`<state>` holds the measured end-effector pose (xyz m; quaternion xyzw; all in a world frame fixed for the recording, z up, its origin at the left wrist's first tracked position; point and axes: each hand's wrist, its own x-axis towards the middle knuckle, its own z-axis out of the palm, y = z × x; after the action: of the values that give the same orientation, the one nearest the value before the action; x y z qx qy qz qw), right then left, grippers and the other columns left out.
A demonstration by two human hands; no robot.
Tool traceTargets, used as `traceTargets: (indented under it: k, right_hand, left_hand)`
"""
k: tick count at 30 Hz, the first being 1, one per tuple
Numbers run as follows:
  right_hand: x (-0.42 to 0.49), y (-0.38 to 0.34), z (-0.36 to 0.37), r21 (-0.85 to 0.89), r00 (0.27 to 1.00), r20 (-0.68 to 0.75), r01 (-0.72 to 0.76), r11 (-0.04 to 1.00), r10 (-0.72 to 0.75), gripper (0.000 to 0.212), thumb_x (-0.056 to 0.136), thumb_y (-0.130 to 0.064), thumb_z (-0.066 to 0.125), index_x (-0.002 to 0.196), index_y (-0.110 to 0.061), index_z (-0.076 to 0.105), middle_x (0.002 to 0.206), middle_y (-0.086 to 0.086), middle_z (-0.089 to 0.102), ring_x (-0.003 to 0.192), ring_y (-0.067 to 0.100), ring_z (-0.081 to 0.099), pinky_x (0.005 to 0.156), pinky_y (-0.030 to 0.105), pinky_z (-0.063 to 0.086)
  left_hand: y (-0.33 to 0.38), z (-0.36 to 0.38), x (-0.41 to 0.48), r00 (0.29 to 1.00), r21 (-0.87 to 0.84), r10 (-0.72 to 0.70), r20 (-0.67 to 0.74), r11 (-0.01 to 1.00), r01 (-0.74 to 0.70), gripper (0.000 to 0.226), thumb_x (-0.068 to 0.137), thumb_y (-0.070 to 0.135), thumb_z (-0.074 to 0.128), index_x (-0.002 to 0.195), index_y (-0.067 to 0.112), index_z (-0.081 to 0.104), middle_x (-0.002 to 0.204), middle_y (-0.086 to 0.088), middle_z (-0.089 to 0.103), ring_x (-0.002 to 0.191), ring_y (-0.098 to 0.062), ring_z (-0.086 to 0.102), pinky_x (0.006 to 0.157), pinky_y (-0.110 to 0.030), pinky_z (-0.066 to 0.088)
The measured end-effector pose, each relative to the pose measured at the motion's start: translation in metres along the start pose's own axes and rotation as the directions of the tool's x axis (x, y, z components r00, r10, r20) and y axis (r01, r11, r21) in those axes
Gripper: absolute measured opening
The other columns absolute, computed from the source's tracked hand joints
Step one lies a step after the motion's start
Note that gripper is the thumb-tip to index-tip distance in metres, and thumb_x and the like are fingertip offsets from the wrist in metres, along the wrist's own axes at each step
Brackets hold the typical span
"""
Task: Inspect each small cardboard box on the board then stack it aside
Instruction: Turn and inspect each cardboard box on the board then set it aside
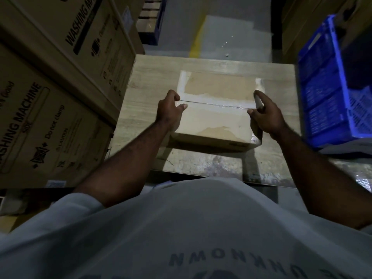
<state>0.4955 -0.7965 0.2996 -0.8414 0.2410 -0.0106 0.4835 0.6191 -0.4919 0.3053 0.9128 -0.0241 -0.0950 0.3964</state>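
Note:
A small cardboard box (pixel 216 109), sealed with clear tape along its top seam and edges, sits in the middle of the wooden board (pixel 141 93). My left hand (pixel 170 109) grips the box's left side, thumb lying on the top near the seam. My right hand (pixel 265 115) grips the right side, thumb on the top and fingers curled round the taped edge. The box's near face shows below my hands.
Large washing machine cartons (pixel 60 87) are stacked close on the left of the board. A blue plastic crate (pixel 330 87) stands at the right edge. Beyond the board is grey floor with a yellow line (pixel 198 40). A blue pallet (pixel 153 19) lies farther back.

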Motion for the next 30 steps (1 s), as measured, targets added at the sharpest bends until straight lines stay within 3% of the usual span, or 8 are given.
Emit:
traceTargets:
  k: [3,6,10,15,19,23,27,30]
  right_hand:
    - [0.008,0.009,0.002,-0.005,1.000,0.002,-0.006,1.000,0.006,0.060,0.097,-0.021,0.072,0.152,-0.029,0.051,0.143,0.002,0.062,0.124,0.029,0.063,0.110,0.050,0.051]
    - [0.013,0.013,0.003,0.008,1.000,-0.003,-0.005,1.000,0.005,0.056,0.098,-0.020,0.072,0.150,-0.027,0.053,0.121,0.001,0.065,0.103,0.021,0.060,0.100,0.048,0.051]
    - [0.007,0.009,0.004,-0.014,1.000,-0.001,0.014,1.000,-0.014,0.056,0.102,-0.020,0.067,0.155,-0.025,0.048,0.128,0.001,0.064,0.088,0.004,0.063,0.086,0.034,0.053]
    - [-0.007,0.009,0.005,-0.054,0.996,-0.013,0.092,0.994,-0.093,0.057,0.106,-0.027,0.061,0.159,-0.021,0.041,0.157,0.004,0.051,0.136,0.019,0.054,0.113,0.031,0.044]
    - [-0.037,0.029,0.006,0.145,0.999,-0.043,-0.023,0.989,0.029,0.086,0.092,-0.069,0.061,0.162,-0.039,0.021,0.163,0.011,0.042,0.144,0.029,0.048,0.112,0.052,0.049]
    - [-0.077,0.061,0.015,0.236,0.995,0.012,-0.102,0.966,0.102,0.110,0.077,-0.087,0.064,0.164,-0.041,0.013,0.164,0.014,0.040,0.145,0.029,0.047,0.117,0.054,0.043]
    - [-0.096,0.086,0.022,0.171,0.982,0.105,-0.170,0.971,0.154,0.127,0.067,-0.082,0.077,0.166,-0.031,0.015,0.164,0.009,0.041,0.149,0.022,0.043,0.120,0.049,0.040]
    - [-0.098,0.082,0.026,0.117,0.985,0.139,-0.117,0.986,0.100,0.104,0.079,-0.058,0.086,0.161,-0.032,0.028,0.152,-0.007,0.054,0.138,0.011,0.053,0.112,0.038,0.047]
  left_hand:
    - [-0.004,0.003,0.004,0.998,0.011,0.039,0.056,0.999,-0.039,0.029,0.095,0.023,0.073,0.117,0.011,0.058,0.116,0.000,0.063,0.099,-0.015,0.056,0.073,-0.020,0.036]
    - [-0.008,0.003,0.006,0.994,0.020,0.059,0.091,0.998,-0.061,0.029,0.097,0.023,0.070,0.120,0.012,0.056,0.121,-0.002,0.063,0.105,-0.014,0.056,0.079,-0.019,0.036]
    - [-0.010,0.003,0.006,0.989,0.042,0.091,0.118,0.994,-0.096,0.030,0.100,0.024,0.066,0.123,0.011,0.053,0.126,-0.006,0.064,0.114,-0.022,0.060,0.081,-0.020,0.035]
    - [-0.015,-0.003,-0.014,0.983,0.011,0.094,0.160,0.995,-0.097,0.057,0.101,0.039,0.062,0.147,0.014,0.039,0.144,-0.015,0.059,0.129,-0.031,0.057,0.093,-0.028,0.042]
    - [-0.030,-0.011,-0.054,0.993,-0.089,0.049,0.111,0.995,-0.040,0.079,0.096,0.046,0.070,0.157,0.017,0.029,0.146,-0.013,0.056,0.119,-0.019,0.057,0.095,-0.028,0.046]
    - [-0.058,-0.009,-0.076,0.978,-0.115,-0.057,0.199,0.990,0.081,0.088,0.088,0.044,0.079,0.156,0.015,0.032,0.146,-0.011,0.055,0.120,-0.019,0.058,0.094,-0.028,0.046]
    - [-0.077,0.002,-0.073,0.944,-0.038,-0.108,0.313,0.991,0.126,0.059,0.090,0.039,0.079,0.134,0.009,0.052,0.126,-0.003,0.066,0.119,-0.025,0.064,0.090,-0.028,0.047]
    - [-0.079,0.009,-0.070,0.937,0.027,-0.092,0.336,0.996,0.088,0.049,0.094,0.031,0.075,0.128,0.005,0.051,0.127,-0.010,0.066,0.118,-0.029,0.063,0.089,-0.029,0.047]
